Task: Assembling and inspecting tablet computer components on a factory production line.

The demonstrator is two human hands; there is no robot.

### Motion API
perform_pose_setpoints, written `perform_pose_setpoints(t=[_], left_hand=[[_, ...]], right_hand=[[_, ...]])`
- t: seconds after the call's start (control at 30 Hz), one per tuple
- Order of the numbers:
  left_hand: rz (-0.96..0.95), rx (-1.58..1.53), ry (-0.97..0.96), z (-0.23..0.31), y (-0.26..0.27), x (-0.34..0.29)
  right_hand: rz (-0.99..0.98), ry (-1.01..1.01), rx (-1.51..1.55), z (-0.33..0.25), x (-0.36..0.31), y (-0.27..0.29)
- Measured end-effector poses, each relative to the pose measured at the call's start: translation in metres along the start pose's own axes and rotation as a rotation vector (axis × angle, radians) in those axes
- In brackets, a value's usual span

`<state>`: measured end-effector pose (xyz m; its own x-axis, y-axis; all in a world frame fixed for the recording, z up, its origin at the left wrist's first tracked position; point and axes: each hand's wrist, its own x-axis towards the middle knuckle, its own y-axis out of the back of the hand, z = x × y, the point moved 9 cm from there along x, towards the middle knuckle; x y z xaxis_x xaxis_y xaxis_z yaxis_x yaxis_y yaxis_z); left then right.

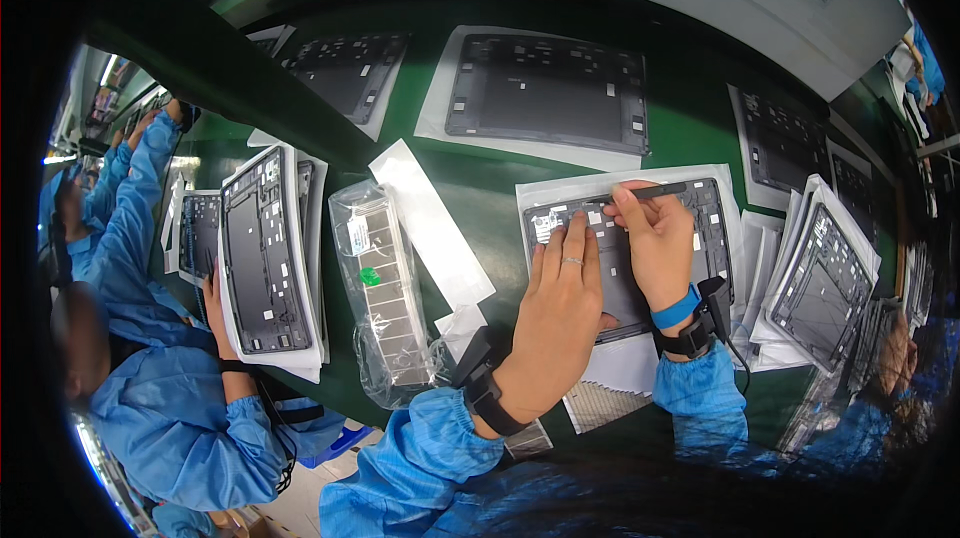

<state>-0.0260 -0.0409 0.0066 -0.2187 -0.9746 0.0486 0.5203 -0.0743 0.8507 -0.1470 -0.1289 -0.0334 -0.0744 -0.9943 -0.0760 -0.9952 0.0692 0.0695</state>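
Observation:
A dark tablet housing [712, 248] with small white and silver patches lies on white sheeting in front of me. My left hand [562, 288] rests flat on its left part, fingers stretched out, with a ring on one finger. In my right hand [655, 243], pinched between thumb and fingers, is a slim black tool that looks like tweezers [683, 190]. It lies nearly level along the housing's far edge, its tip pointing left near my left fingertips. Whatever is at the tip is too small to make out.
Left of the housing are a clear bag of metallic strips [395, 303] and a white strip [435, 223]. Stacked housings stand left [262, 258] and right [822, 283]; another housing [545, 88] lies behind. A co-worker's hand [215, 313] touches the left stack.

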Motion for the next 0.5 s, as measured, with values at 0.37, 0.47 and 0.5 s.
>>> perform_pose_setpoints(t=[0.37,0.47,0.5], left_hand=[[-0.038,0.136,0.027,0.006,0.003,0.012],[-0.042,0.239,0.021,0.008,-0.003,0.014],[-0.041,0.237,0.019,0.009,-0.008,0.015]], right_hand=[[0.005,0.006,0.003,0.003,0.001,0.001],[0.015,0.016,0.013,0.005,0.001,0.005],[0.015,0.017,0.023,0.005,0.001,0.006]])
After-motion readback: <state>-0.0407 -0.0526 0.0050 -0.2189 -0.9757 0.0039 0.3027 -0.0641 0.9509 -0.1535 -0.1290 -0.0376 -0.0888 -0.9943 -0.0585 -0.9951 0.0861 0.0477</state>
